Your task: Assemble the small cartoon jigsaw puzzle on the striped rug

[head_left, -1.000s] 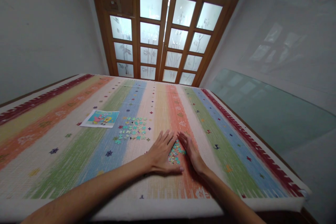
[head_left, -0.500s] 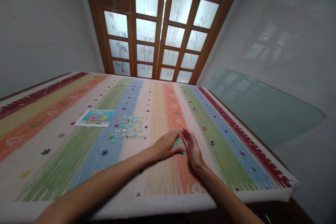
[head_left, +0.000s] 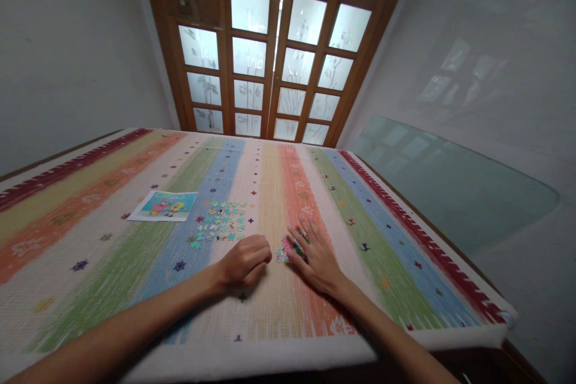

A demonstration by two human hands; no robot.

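A small heap of coloured puzzle pieces (head_left: pixel 284 250) lies on the striped cloth (head_left: pixel 112 264) between my hands. My right hand (head_left: pixel 314 255) lies flat over the heap's right side, fingers spread and touching the pieces. My left hand (head_left: pixel 243 259) rests just left of the heap, fingers curled into a loose fist; whether anything is inside it is hidden. Farther left, several loose puzzle pieces (head_left: pixel 220 219) are spread out flat, and beside them lies a cartoon picture card (head_left: pixel 163 204).
The cloth-covered table reaches to wooden glass-paned doors (head_left: pixel 270 66) at the far end. A glass sheet (head_left: pixel 450 186) leans along the wall on the right. The table's near edge (head_left: pixel 252 360) runs under my forearms.
My hands had been cupped together around the heap. Now the left hand has pulled back to the left and curled shut, and the right hand has flattened over the pieces.
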